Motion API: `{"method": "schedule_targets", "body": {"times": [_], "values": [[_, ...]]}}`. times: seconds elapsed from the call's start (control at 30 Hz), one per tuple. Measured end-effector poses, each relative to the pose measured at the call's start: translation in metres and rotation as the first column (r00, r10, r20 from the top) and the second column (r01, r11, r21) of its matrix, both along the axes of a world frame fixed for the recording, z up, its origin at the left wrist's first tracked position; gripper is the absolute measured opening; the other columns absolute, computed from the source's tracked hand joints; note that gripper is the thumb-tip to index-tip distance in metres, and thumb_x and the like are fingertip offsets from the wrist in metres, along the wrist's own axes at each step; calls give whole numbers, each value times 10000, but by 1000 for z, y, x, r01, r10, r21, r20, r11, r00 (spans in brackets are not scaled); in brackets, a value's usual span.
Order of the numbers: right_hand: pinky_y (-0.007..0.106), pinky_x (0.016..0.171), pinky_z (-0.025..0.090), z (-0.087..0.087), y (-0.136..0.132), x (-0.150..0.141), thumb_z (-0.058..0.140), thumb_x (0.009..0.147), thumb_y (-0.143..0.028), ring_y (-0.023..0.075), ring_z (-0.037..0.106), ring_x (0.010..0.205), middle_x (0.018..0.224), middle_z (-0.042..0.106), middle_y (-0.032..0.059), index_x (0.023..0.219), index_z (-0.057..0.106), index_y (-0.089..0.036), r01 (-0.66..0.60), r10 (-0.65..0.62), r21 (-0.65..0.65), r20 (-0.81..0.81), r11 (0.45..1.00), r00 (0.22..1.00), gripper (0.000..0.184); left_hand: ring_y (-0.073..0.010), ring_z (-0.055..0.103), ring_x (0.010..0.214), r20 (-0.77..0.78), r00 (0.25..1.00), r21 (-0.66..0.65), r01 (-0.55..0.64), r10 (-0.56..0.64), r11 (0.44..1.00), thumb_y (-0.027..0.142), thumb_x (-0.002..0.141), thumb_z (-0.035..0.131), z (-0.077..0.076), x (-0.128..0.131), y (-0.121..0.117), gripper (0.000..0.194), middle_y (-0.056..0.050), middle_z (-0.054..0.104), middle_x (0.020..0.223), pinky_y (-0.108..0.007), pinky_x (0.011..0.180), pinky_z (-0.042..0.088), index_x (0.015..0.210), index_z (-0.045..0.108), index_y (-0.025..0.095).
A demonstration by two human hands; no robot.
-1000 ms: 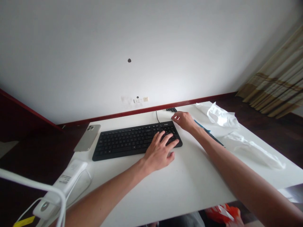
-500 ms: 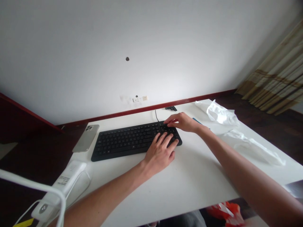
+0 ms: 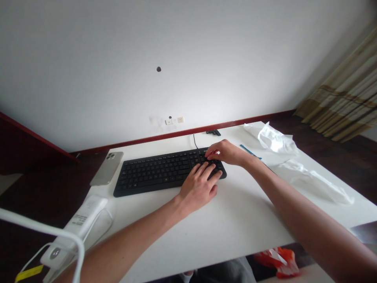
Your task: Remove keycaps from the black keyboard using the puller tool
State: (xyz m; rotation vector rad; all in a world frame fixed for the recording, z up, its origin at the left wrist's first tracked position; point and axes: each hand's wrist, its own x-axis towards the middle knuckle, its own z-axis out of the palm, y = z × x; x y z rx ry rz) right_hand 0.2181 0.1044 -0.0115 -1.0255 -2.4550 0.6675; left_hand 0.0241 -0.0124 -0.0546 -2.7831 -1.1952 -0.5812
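Note:
A black keyboard point(image 3: 156, 173) lies slightly slanted on the white table point(image 3: 224, 220). My left hand point(image 3: 198, 188) rests over its right-hand keys, fingers spread and touching the keys, palm toward the near edge. Just beyond it, my right hand point(image 3: 225, 152) is bent over the keyboard's upper right corner, with thumb and fingertips pinched together at the keys. Whatever lies between those fingertips is too small to make out. Both hands partly cover the number keys. Behind the keyboard sits a small group of black pieces point(image 3: 213, 133), which look like loose keycaps.
A thin blue stick-like tool point(image 3: 250, 151) lies right of my right hand. Crumpled clear plastic bags point(image 3: 277, 139) are on the table's right side. At left are a phone point(image 3: 107, 169) and a white power strip point(image 3: 78, 222) with cables. A wall point(image 3: 118, 78) stands behind.
My right hand has shifted slightly nearer along the keys, and its fingertips have come closer together. More of the blue tool shows. My left hand stays in place.

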Motion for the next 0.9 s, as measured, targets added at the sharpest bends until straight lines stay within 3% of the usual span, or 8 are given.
{"method": "schedule_targets", "body": {"times": [0.9], "values": [[283,755,549,1,-2,-2,680,868,-165,188,722,826,904,790,10,880,803,-234,-44,43,23,40,999,998,141,-283,460,1428,14,1000,-8,15,-15,1000,262,979,549,1,-1,2,443,-94,532,1517,-474,1216,366,1420,588,229]]}}
